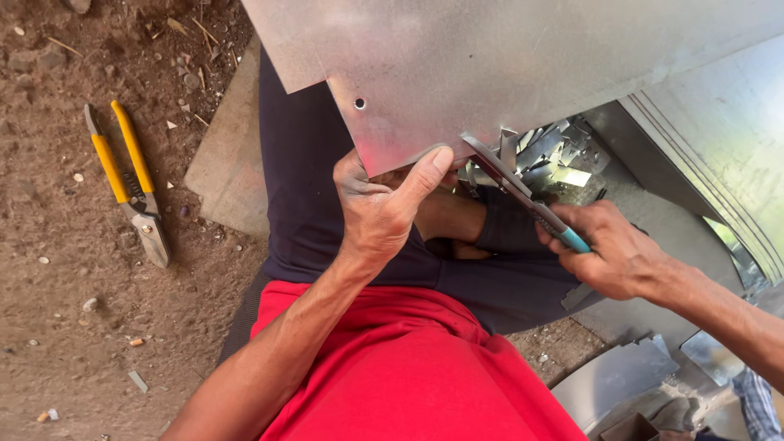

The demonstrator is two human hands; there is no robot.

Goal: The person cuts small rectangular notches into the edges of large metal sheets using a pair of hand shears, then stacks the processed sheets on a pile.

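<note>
Cutting step: left hand (377, 214) pinching metal sheet (506, 65) edge, thumb on top. Right hand (608, 253) clamped on snips (523, 196), blades at sheet corner just beside left thumb. Next prob needing steady squeeze, thumb kept clear. Offcuts (551, 155) piling beyond snips; spare yellow snips (131, 184) lying well left on dirt.

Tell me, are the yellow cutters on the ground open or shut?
Shut. The yellow-handled snips lie on the dirt with their grey blades closed together and both handles nearly side by side, touched by no hand.

The metal sheet (506, 57) is running off the top and right edges. The left hand (380, 208) is hiding its fingers under the sheet; the snips (523, 196) handles are disappearing inside the right hand (612, 253).
</note>
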